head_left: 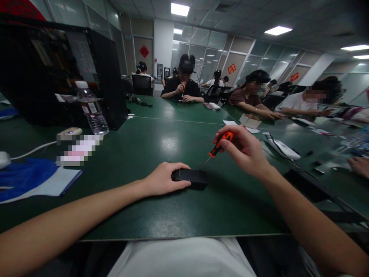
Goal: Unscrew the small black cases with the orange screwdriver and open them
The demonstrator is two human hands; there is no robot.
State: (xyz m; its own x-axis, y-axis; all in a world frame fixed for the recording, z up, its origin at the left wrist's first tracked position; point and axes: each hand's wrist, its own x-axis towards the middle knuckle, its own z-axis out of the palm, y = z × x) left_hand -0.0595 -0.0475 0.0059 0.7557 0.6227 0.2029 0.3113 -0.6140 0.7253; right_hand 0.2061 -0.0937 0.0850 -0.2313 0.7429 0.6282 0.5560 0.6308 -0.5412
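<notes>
On the green table lies a small black box-shaped device (194,179), low and rectangular. My left hand (165,179) grips its left end, thumb on the near side and fingers over the far side. An orange and black screwdriver (221,144) is held in my right hand (242,148), between thumb and fingers. Its thin shaft slants down to the left, and the tip is close to the device's far right corner. Whether the tip touches the device I cannot tell.
At the left, a water bottle (92,109) stands before an open black computer case (106,69). Blue gloves (29,175) lie nearer. A white device with a cable (284,149) and a small open box (250,121) are on the right. Several people sit around the table (161,215).
</notes>
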